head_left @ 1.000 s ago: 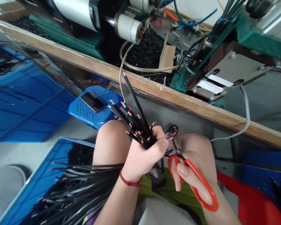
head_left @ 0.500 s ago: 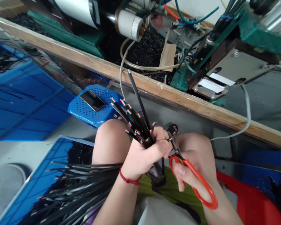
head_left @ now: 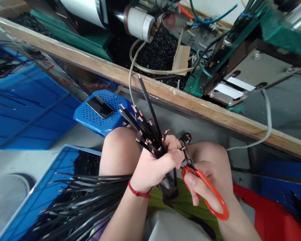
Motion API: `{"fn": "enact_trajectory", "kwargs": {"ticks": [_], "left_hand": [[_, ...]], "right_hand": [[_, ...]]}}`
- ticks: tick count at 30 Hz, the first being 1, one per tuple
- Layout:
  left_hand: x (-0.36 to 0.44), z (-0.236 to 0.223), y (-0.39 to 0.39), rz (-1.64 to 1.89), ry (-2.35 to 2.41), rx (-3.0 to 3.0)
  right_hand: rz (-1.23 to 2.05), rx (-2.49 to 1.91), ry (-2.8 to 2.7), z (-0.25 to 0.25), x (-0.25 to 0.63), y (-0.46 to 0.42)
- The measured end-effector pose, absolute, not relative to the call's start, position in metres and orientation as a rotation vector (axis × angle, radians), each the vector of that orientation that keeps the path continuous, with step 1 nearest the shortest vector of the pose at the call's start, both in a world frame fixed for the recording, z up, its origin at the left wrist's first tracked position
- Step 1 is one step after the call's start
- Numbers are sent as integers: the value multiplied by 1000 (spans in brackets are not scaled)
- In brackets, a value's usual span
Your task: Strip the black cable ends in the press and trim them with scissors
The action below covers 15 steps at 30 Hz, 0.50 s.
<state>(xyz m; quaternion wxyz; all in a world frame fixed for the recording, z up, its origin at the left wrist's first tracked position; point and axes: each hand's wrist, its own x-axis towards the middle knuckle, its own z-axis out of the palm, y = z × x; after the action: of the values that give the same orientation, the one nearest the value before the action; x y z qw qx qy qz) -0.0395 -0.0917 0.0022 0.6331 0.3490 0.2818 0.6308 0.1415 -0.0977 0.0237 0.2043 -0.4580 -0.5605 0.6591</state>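
My left hand [head_left: 154, 167] is closed round a bundle of black cords [head_left: 146, 129] whose tips are striped red, white and green; they fan upward above my knee. One cord sticks out longer than the others. My right hand [head_left: 203, 185] grips red-handled scissors [head_left: 205, 190], fingers through the loops, the dark blades pointing up at a cord tip beside my left thumb. A red string bracelet circles my left wrist.
A heap of the same black cords [head_left: 77, 204] lies over a blue crate [head_left: 40, 194] at lower left. A phone [head_left: 99, 106] rests on a blue perforated stool [head_left: 102, 115]. A wooden bench edge [head_left: 178, 100] carries a green machine [head_left: 215, 63] with hoses. A red bin [head_left: 273, 217] sits at right.
The scissors' blades have closed in slightly toward the cord tip by my left thumb. The bundle has barely shifted.
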Motion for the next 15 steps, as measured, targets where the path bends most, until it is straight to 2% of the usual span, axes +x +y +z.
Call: {"fn": "enact_trajectory", "kwargs": {"ticks": [10,15], "left_hand": [[-40,4,-92,1437,698,806],[-40,4,-93,1425,725,803]], "right_hand": [[1923,-1305,-1532,29,140,-95],[1850,-1267,-1567,28,140,-96]]}}
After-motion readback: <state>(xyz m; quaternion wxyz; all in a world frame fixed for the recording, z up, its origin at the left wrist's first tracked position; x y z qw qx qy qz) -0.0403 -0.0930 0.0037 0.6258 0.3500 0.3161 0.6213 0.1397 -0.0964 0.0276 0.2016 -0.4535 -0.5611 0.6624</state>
